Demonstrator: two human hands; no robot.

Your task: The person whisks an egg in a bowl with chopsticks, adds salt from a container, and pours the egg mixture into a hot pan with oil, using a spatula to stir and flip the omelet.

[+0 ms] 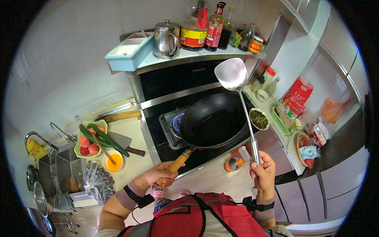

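Note:
My left hand grips the wooden handle of a black wok. The wok sits tilted over a gas stove, off to the right of a burner with a lit blue flame. Dark metal is all I can make out inside the wok. In my right hand is a stainless steel wok spatula, held up by its handle with the blade above the wok's far right rim. A bowl of beaten egg with chopsticks across it stands on the left counter.
Left of the stove lie a cleaver and a green basket of cucumbers and tomatoes. A bowl of chopped dark greens borders the stove's right side. Sauce bottles and a steel pot line the back shelf. An orange-capped jug stands on the floor.

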